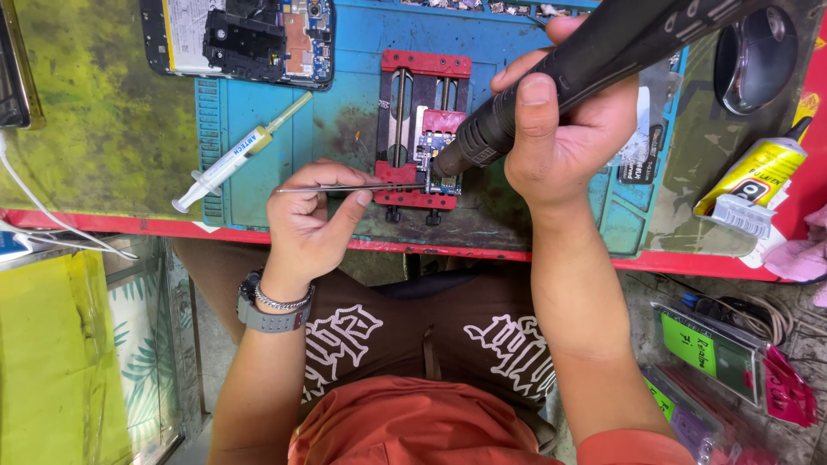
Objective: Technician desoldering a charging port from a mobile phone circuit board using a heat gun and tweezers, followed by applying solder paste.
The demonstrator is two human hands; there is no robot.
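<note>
- While the left hand [306, 215] pinches a pair of thin metal tweezers [349, 187] between thumb and fingers, their tips reach right to a small circuit board [438, 159] clamped in a red holder [422, 129].
- Fingers of the right hand [560, 138] are clamped round a thick black handheld tool [586, 65], held slanted, with its nozzle end just above the board.
- That red holder sits near the middle of a blue work mat [362, 77] on the tabletop [103, 129], close to its near edge.
- To the left on the mat lies a syringe [237, 155] with a yellowish body, at a slant.
- At the far left, an opened phone [241, 39] lies with its insides showing.
- On the right lie a yellow glue tube [758, 176] and, farther off, a shiny rounded metal object [754, 56].
- A grey wristwatch [267, 314] and a chain bracelet sit on the left wrist.
</note>
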